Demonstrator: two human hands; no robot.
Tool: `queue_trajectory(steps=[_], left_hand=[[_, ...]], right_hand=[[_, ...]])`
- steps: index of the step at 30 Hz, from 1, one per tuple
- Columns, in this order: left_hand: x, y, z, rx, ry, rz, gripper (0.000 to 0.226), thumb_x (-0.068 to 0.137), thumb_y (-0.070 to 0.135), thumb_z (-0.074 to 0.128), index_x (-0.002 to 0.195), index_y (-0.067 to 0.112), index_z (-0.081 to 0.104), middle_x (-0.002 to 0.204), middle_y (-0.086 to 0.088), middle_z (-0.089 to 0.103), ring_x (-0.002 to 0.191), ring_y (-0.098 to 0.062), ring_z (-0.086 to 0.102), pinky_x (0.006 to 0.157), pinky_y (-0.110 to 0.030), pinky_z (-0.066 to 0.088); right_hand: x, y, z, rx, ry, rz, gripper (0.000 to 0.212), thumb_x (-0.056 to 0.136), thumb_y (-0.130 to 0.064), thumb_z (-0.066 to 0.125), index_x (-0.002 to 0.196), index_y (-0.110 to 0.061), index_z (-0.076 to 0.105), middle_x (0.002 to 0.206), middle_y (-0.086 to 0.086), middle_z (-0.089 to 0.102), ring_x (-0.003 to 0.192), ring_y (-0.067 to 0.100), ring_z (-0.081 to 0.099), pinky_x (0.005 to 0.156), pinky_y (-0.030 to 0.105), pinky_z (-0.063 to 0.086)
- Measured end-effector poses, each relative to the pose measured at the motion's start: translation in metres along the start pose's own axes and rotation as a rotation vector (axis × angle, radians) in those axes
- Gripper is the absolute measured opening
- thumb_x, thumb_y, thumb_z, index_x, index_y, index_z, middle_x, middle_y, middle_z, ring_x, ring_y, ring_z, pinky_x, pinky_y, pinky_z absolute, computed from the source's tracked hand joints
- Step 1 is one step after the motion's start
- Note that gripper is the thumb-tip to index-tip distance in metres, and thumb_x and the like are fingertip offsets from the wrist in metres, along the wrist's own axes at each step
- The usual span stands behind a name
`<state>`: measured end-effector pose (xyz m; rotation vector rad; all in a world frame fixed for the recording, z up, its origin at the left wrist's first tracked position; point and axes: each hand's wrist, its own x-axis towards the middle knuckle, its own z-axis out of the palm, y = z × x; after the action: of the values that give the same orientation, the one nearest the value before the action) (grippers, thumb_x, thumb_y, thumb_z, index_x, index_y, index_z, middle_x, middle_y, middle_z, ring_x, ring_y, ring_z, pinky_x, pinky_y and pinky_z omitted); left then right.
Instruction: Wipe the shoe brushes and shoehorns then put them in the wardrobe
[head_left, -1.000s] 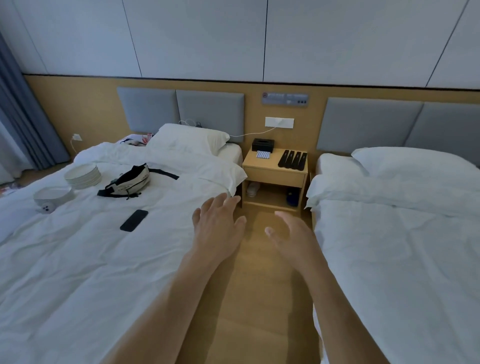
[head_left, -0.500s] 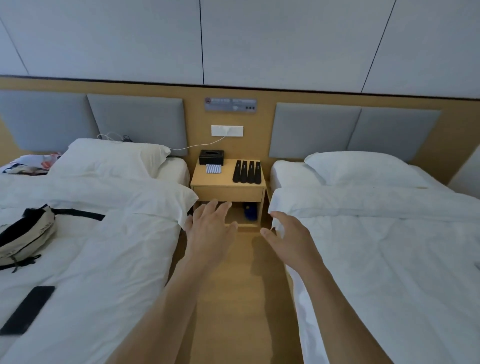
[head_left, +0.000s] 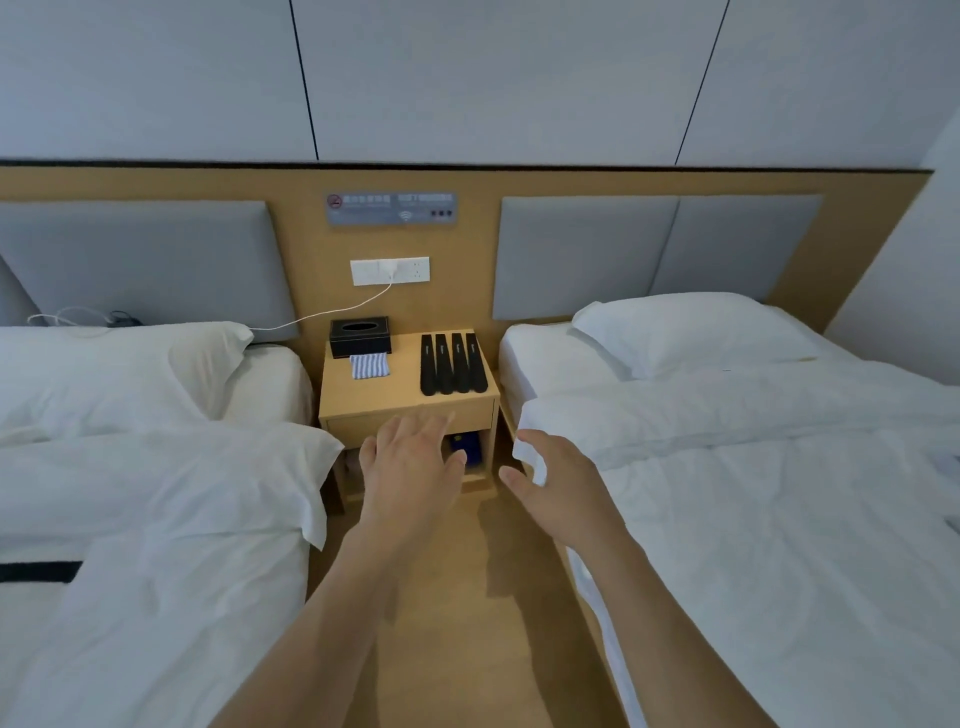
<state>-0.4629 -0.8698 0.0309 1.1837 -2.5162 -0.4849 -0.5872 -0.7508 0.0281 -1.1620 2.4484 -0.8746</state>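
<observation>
Several slim black shoe brushes and shoehorns lie side by side on the right half of a light wooden nightstand between two beds. A folded blue-and-white striped cloth lies on its left half, in front of a black tissue box. My left hand is stretched out in front of the nightstand's drawer, fingers apart and empty. My right hand hovers to its right, by the corner of the right bed, also open and empty. Both hands are short of the nightstand top.
White-sheeted beds flank a narrow wooden floor aisle: left bed, right bed. A blue item sits in the nightstand's open lower shelf. A white cable runs from the wall socket to the left bed.
The view has swung right and come closer to the nightstand. The bag and phone on the left bed have dropped out of sight. Both hands stay open and have moved forward.
</observation>
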Motion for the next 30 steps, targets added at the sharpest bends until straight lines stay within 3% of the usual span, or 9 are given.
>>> queue_trajectory(steps=[18,30], left_hand=[[0.333,-0.024,0.062,0.112,-0.013,-0.015,0.054,0.095,0.047,0.049,0.146,0.037,0.032,0.157,0.004,0.03,0.145,-0.022,0.026,0.117,-0.054,0.024],[0.503,-0.077,0.125,0.109,-0.113,-0.03,0.054,0.096,0.046,0.049,0.146,0.036,0.032,0.156,0.003,0.03,0.144,-0.023,0.028,0.116,-0.052,0.026]], right_hand=[[0.359,0.021,0.02,0.04,-0.056,0.042,0.054,0.094,-0.048,0.059,0.144,-0.038,0.04,0.151,-0.009,0.044,0.135,0.015,0.046,0.107,0.034,0.042],[0.524,0.03,0.063,0.013,-0.125,0.132,0.055,0.096,-0.045,0.058,0.146,-0.036,0.038,0.153,-0.009,0.042,0.138,0.016,0.044,0.109,0.034,0.041]])
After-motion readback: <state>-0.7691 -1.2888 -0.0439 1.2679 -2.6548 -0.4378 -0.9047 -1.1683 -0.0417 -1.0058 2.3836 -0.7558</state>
